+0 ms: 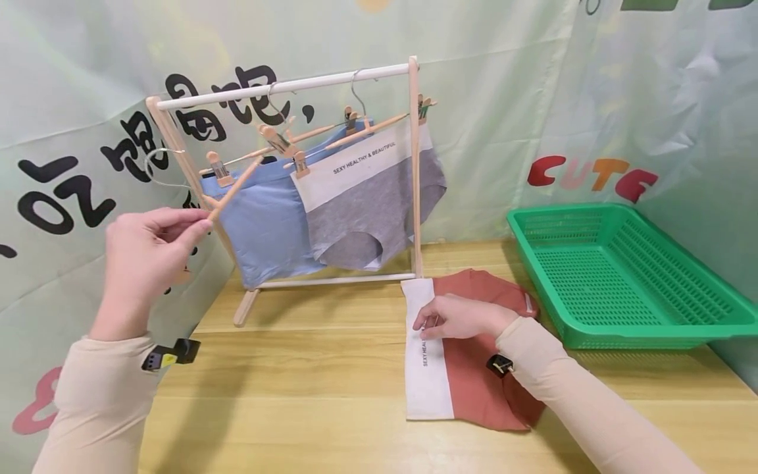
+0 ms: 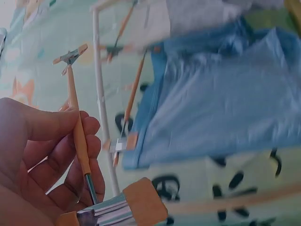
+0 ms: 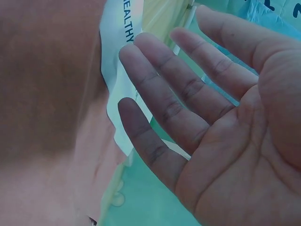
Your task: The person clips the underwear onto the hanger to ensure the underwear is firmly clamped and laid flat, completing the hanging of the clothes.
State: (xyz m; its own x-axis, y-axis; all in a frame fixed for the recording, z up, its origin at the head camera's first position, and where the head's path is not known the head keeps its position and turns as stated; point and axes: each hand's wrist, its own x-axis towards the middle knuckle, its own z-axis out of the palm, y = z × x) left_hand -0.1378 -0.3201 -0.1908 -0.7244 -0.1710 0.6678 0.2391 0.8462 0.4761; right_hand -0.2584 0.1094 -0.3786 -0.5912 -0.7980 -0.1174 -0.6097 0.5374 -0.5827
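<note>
My left hand [image 1: 145,257] pinches the wooden bar of a clip hanger [image 1: 237,187] between thumb and fingers, left of the drying rack. Its metal hook sticks out to the left, and one clip [image 1: 275,140] shows at the far end. The left wrist view has the bar [image 2: 81,146] running through the fingers, with a clip at each end and no garment on them. Over the white waistband [image 1: 420,395] of rust-red briefs [image 1: 482,392] lying flat on the table, my right hand [image 1: 458,317] hovers with loosely bent fingers. In the right wrist view its palm and fingers hold nothing.
A small wooden rack [image 1: 416,197] carries grey briefs [image 1: 355,204] and a light-blue garment [image 1: 266,217], each clipped to a hanger. To the right stands a green plastic basket [image 1: 568,329]. Printed cloth [image 1: 474,131] hangs behind the table [image 1: 308,408].
</note>
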